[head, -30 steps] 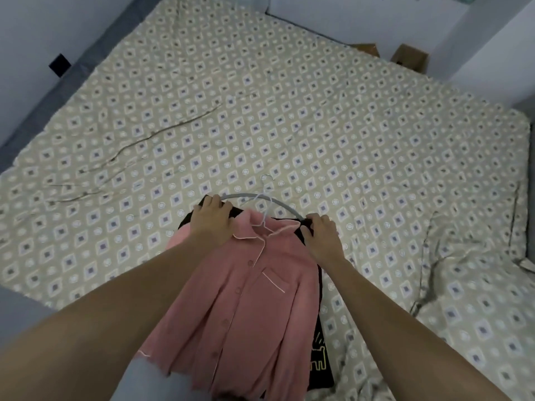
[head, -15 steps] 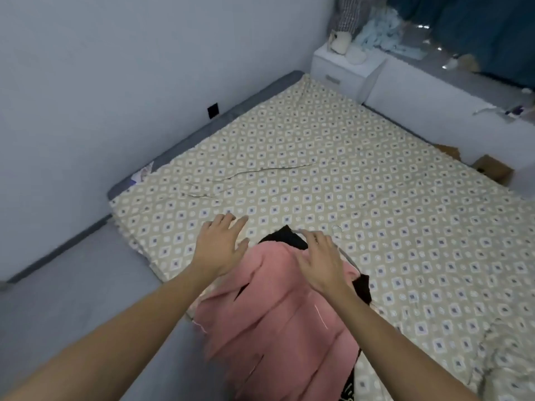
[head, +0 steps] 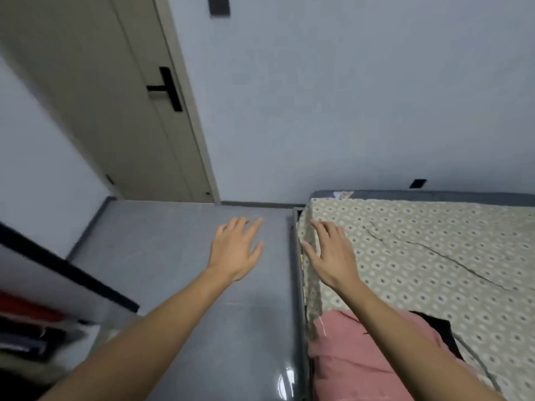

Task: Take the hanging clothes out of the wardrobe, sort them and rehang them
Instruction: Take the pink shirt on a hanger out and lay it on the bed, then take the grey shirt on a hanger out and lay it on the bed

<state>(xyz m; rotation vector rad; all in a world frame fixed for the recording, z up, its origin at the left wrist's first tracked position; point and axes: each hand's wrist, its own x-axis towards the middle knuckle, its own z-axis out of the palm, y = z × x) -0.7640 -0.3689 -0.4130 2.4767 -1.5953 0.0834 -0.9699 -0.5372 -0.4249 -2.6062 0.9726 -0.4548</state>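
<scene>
Two bare hands are out in front in the head view, and neither one has hold of anything. Left hand hangs over the smooth grey tiled floor with fingers straight and spread, pointing toward twelve o'clock. Right hand is the same story, fingers loose and splayed, poised above the near corner of the beige mattress sheet with its white-and-blue diamond print, though whether the palm touches the fabric I cannot tell. Down at five o'clock from that right hand, the pink button-front pyjama shirt lies bunched on the bed's edge, partly hidden under the right forearm. Just beside it, at its three o'clock, a black garment peeks out, and a thin pale curved hanger wire trails past it across the sheet. Over at eight o'clock from the left hand, the open wardrobe shows a dark-edged panel, with blurred red and dark folded clothes stacked inside. Up at eleven o'clock stands a beige door with a black lever handle, set in the pale grey wall.
</scene>
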